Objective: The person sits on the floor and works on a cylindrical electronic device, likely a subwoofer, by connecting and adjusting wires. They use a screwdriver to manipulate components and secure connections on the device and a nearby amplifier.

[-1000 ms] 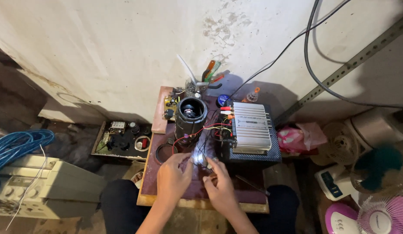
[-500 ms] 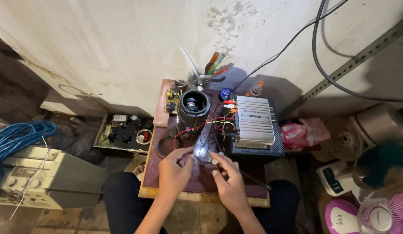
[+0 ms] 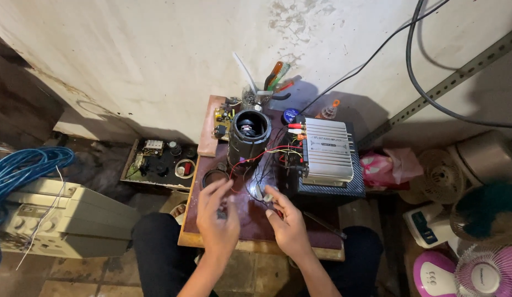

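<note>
- The left hand [image 3: 217, 217] hovers over the small table [image 3: 212, 242], fingers loosely spread and curled, blurred; I cannot tell whether it pinches anything.
- The right hand [image 3: 289, 225] sits just beside it, fingers narrowed around a small bright part [image 3: 265, 193] with thin wires [image 3: 261, 176] running from it; the grip looks closed on that part.
- The wires, red and black, lead up the table to a black round speaker [image 3: 249, 135] standing near the table's far end.
- Just right of the speaker lies a silver ribbed amplifier box [image 3: 327, 151], with red and white plugs at its left edge.
- A dark ring [image 3: 214, 177] lies on the table just beyond the left hand.
- Behind the speaker, by the wall [image 3: 129, 66], a cup holds tools [image 3: 275, 80] with orange and green handles.
- On the floor to the left sits a black tray [image 3: 159, 162] of small parts, and farther left a coil of blue cable [image 3: 25, 165] over a beige machine [image 3: 63, 220].
- To the right stand a pink bag [image 3: 388, 165] and a pink fan [image 3: 481, 272].
</note>
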